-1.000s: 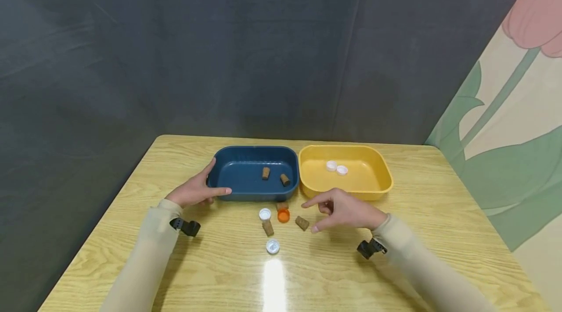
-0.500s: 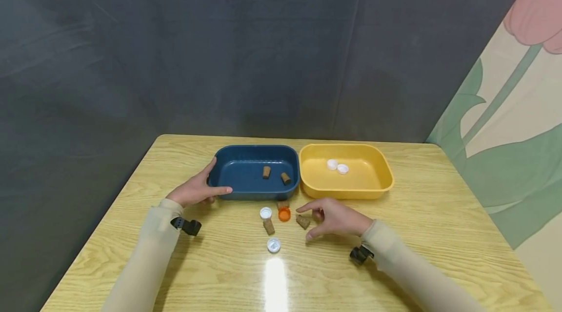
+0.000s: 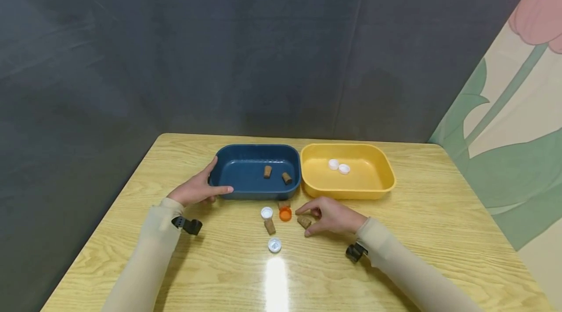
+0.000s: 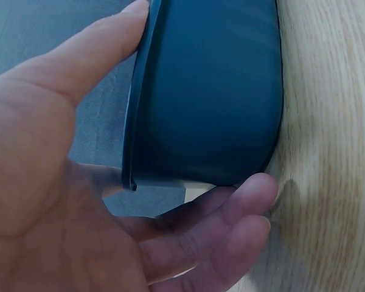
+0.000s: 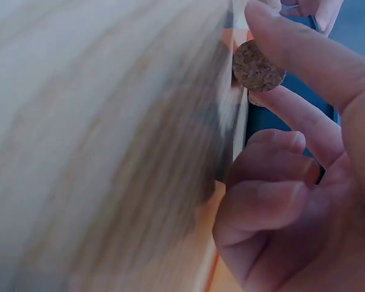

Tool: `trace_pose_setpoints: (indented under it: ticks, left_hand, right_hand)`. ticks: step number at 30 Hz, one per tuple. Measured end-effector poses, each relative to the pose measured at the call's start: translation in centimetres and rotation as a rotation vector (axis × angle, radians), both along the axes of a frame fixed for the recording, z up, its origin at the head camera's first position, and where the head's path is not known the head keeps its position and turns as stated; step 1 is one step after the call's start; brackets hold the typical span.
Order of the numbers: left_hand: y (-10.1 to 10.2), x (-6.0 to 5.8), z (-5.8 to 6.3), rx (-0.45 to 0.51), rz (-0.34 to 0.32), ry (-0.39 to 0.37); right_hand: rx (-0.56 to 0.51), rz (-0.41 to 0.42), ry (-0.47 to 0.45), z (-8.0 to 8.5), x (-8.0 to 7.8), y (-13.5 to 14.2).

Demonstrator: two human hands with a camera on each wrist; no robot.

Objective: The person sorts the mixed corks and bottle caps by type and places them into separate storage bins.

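Note:
My left hand (image 3: 195, 191) holds the left end of the blue bin (image 3: 254, 196), thumb along the front rim and index finger at the rim farther back. In the left wrist view, its other fingers (image 4: 231, 237) bend near the bin's outer wall. My right hand (image 3: 334, 215) is low at the table, with thumb and index finger on either side of a cork (image 3: 304, 223). The right wrist view shows the round end of this cork (image 5: 260, 67) between those fingertips, a gap showing in the head view. The other right fingers are curled in.
Two corks (image 3: 267, 171) lie inside the blue bin. Beside it stands a yellow bin (image 3: 351, 194) with two white caps (image 3: 333, 164). On the table are an orange cap (image 3: 285, 214), white caps (image 3: 274, 245) and more corks (image 3: 270, 226). A dark curtain (image 3: 263, 48) hangs behind.
My right hand has moved left and down toward the cork, its thumb and index finger now around it. The left hand stays on the blue bin.

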State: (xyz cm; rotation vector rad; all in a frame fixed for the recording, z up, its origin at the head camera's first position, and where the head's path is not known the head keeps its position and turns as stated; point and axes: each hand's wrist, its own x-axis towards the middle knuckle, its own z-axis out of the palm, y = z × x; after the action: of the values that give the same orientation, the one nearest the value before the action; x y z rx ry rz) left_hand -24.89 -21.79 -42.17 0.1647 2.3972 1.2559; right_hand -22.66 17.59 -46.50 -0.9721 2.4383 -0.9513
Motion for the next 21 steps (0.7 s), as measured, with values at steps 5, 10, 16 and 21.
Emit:
trace_pose_setpoints:
  ticks: [5,10,16,21]
  left_hand:
    - [0.00,-0.05,0.03,-0.007,0.001,0.004]
    - [0.04,-0.06,-0.01,-0.016,0.005,0.008]
    - [0.03,-0.09,-0.02,-0.023,0.008,0.010]
    - [-0.04,-0.11,-0.10,-0.028,0.007,0.014]
  right_hand:
    - [0.006,0.000,0.003,-0.07,-0.11,-0.05]
    - [-0.001,-0.015,-0.006,-0.14,-0.03,-0.04]
    - [-0.011,-0.028,0.001,-0.28,0.03,-0.07]
    - [-0.014,-0.043,-0.004,-0.29,0.06,-0.13]
